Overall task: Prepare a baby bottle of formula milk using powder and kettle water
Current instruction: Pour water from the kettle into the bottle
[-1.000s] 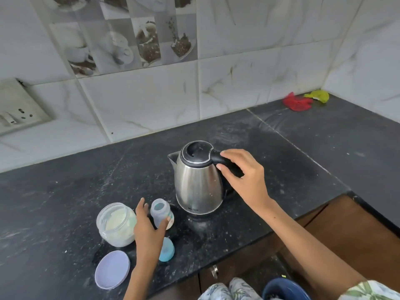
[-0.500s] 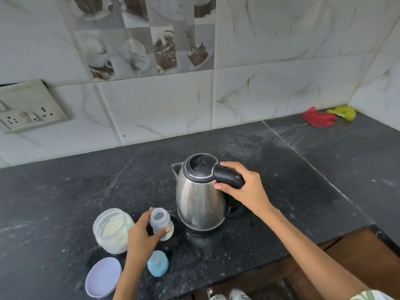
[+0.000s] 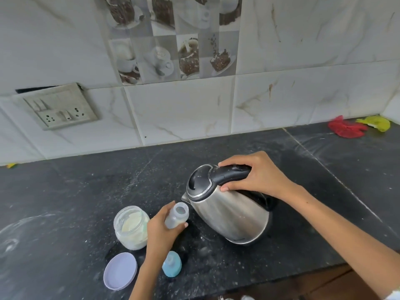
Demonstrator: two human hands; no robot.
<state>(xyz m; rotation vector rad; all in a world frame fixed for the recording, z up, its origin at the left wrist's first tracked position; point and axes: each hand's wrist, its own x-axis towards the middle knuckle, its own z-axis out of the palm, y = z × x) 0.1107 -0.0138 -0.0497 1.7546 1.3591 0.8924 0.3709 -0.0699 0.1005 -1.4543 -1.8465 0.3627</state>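
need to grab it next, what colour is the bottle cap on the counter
Light blue cap, seen in the head view.

The worktop [image 3: 86,202] is dark stone, dusted with pale powder smears and crossed by a seam at about 2 o'clock. Near its front edge, at about 7 o'clock, stands an open glass jar of powder [image 3: 131,227], with a lilac lid [image 3: 120,270] lying flat just in front of it. Beside the lid, toward 6 o'clock, lies a blue bottle cap [image 3: 171,263]. Far off at 2 o'clock, against the wall, lie a red cloth [image 3: 346,129] and a yellow cloth [image 3: 375,123], touching each other.
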